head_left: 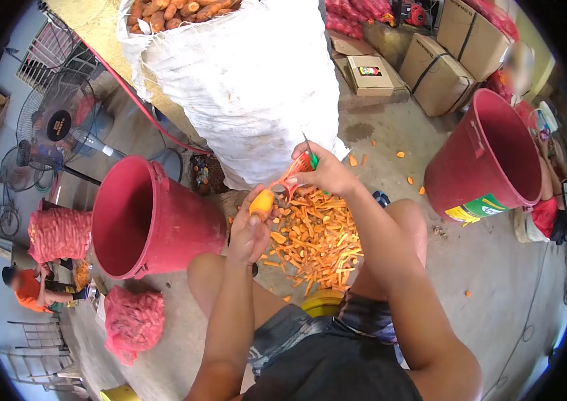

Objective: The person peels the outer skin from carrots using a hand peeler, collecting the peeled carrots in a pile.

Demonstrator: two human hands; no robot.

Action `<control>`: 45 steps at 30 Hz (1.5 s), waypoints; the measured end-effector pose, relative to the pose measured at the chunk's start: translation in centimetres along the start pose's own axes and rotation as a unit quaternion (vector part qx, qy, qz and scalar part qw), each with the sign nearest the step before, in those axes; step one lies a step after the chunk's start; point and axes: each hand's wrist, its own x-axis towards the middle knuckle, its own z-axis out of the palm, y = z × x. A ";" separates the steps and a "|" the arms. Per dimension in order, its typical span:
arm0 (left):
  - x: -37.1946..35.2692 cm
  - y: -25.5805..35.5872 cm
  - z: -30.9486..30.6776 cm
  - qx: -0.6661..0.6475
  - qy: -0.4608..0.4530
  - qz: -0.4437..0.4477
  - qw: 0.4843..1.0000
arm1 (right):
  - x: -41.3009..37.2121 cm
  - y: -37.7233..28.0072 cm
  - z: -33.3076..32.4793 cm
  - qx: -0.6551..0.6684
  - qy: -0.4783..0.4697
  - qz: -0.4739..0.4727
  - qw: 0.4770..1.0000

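Note:
In the middle of the head view, my left hand (251,230) grips a short, peeled orange carrot (261,202). Just to its right, my right hand (323,170) is closed around an orange-red peeler (288,178), whose lower end is close to the carrot; whether they touch is hard to tell. A knife with a green handle (313,159) also sits in my right hand, its thin blade pointing up. Below both hands, a heap of orange peelings and pieces (317,244) lies on the floor between my legs.
A white sack (250,87) of unpeeled carrots (176,13) stands ahead. Large red bins stand left (156,220) and right (484,160). Red mesh bags (133,321), a fan (60,125) and cardboard boxes (437,73) surround the area. Other people sit far left (32,289) and far right (545,160).

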 end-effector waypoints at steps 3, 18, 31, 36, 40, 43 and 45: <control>0.3 -0.5 0.0 0.024 -0.015 0.001 1.000 | -0.8 -0.1 1.0 -0.059 -0.034 -0.113 0.991; -0.3 0.3 0.0 0.080 -0.027 0.006 0.996 | 1.1 2.1 -1.1 -0.016 0.010 -0.052 0.998; -0.6 0.0 0.6 0.107 -0.027 -0.033 0.993 | 0.4 1.2 -0.7 -0.085 -0.019 -0.149 0.985; -0.1 0.4 -0.7 0.091 -0.009 -0.014 0.996 | -0.1 -0.2 -0.6 -0.024 -0.006 -0.039 0.999; 0.2 0.1 -0.3 0.115 0.001 -0.031 0.993 | -1.6 -0.8 1.4 -0.096 -0.065 -0.133 0.984; 0.1 0.1 0.2 0.101 -0.027 -0.018 0.994 | -1.4 -0.4 0.8 -0.128 -0.063 -0.168 0.975; -0.3 0.5 0.4 0.095 -0.047 -0.024 0.994 | -0.4 0.3 -0.4 -0.065 -0.039 -0.089 0.993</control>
